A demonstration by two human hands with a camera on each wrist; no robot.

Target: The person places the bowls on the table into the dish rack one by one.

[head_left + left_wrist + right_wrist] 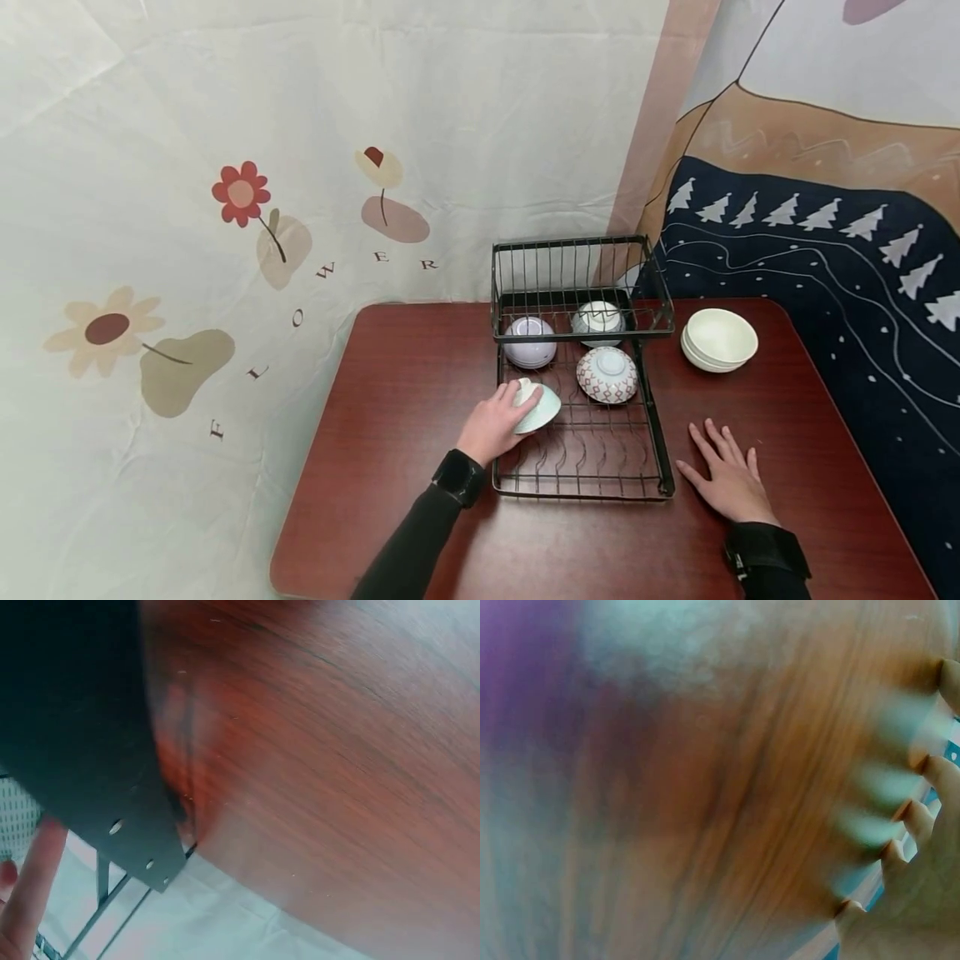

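My left hand [495, 425] grips a small pale green bowl [546, 408] by its base, thumb and fingers on either side. The bowl is tilted, at the left side of a black wire dish rack [656, 446]; whether it touches the wires I cannot tell. Behind it in the rack sit a lilac bowl [531, 354], a red-patterned white bowl [607, 379] and a grey-white bowl [597, 321], all upside down. My right hand [731, 483] rests on the table right of the rack, fingers spread. In the left wrist view a dark shape hides most of the hand; only fingers [37, 881] show.
A stack of cream bowls [722, 337] stands upright at the right back of the brown table [405, 375]. The rack's raised upper basket [581, 250] overhangs the rear bowls. A printed cloth [450, 125] hangs behind the table.
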